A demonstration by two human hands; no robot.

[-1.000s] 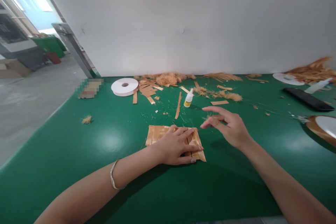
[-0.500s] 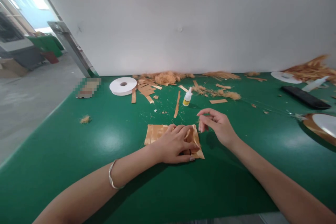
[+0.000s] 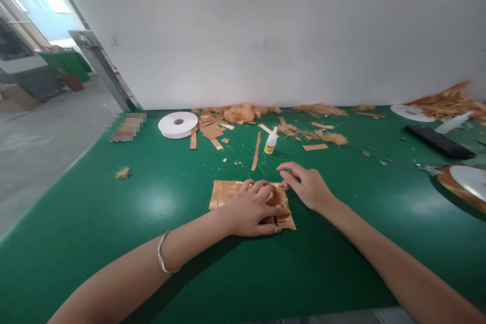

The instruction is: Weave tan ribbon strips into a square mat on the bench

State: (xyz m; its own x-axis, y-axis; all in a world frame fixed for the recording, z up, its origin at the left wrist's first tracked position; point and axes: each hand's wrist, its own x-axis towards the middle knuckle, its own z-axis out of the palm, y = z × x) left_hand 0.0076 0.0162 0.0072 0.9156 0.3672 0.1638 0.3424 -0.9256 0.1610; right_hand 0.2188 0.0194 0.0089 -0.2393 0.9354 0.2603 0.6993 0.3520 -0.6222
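Observation:
A golden-tan piece made of ribbon-like strips (image 3: 224, 191) lies flat on the green table (image 3: 170, 283). My left hand (image 3: 252, 210) rests palm down on it with fingers spread and partly bent, covering its middle. At the piece's upper right corner is my right hand (image 3: 306, 185), its fingers bent. Thumb and index finger stand slightly apart, with nothing visible between them. Lower fingertips are close to the corner; whether they touch it I cannot tell. Just beyond stands a small white glue bottle (image 3: 271, 142) with a yellow label, near a loose tan strip (image 3: 256, 151).
A white ribbon roll (image 3: 178, 124) sits at the back left, beside cut tan strips (image 3: 212, 129) and a fibre heap (image 3: 243, 112). Toward the right are a black phone-like object (image 3: 440, 140) and a brown-and-white reel (image 3: 465, 182). A white panel (image 3: 266, 35) closes off the back.
My right hand has moved slightly left, bringing its fingertips closer to the piece's upper right corner. My left hand stays on the piece, with its fingers a little more bent.

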